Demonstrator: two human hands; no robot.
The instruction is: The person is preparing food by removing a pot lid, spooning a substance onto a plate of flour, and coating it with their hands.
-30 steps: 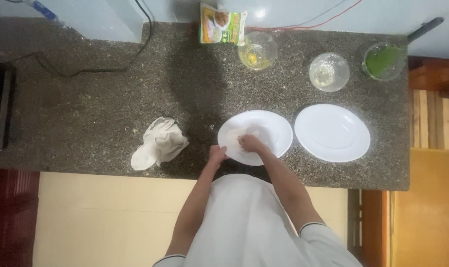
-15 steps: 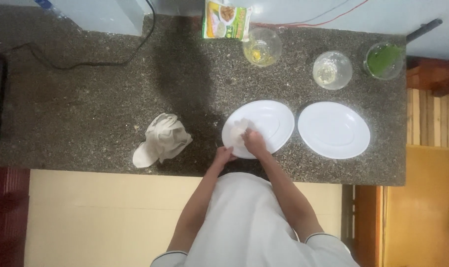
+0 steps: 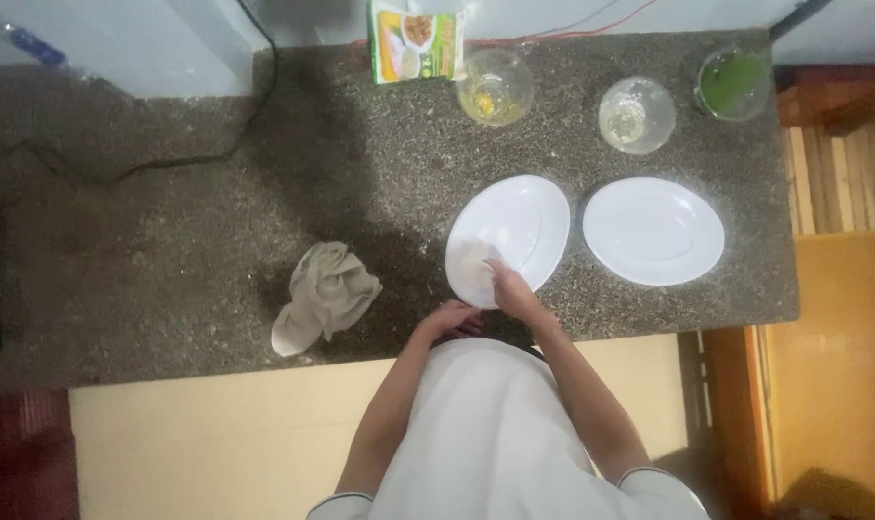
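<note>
A white oval plate [image 3: 519, 226] lies on the speckled stone counter [image 3: 216, 241] right in front of me. My right hand [image 3: 509, 287] rests on the plate's near rim, fingertips on a pale beige patch [image 3: 471, 260] on the plate. Whether it grips the patch is too small to tell. My left hand [image 3: 450, 316] sits at the counter's front edge just below the plate, fingers curled, with nothing seen in it.
A second white plate [image 3: 654, 231] lies to the right. A crumpled beige cloth [image 3: 324, 294] is on the left. At the back stand a glass bowl of yellow liquid [image 3: 495, 87], a clear glass bowl [image 3: 637, 114], a green-filled bowl [image 3: 736, 82] and a food packet [image 3: 416, 39]. A black cable [image 3: 206, 154] crosses the counter's left side.
My left hand has slid from the plate's left rim down to the counter's front edge. My right hand stays on the plate's near side. The view has drifted slightly.
</note>
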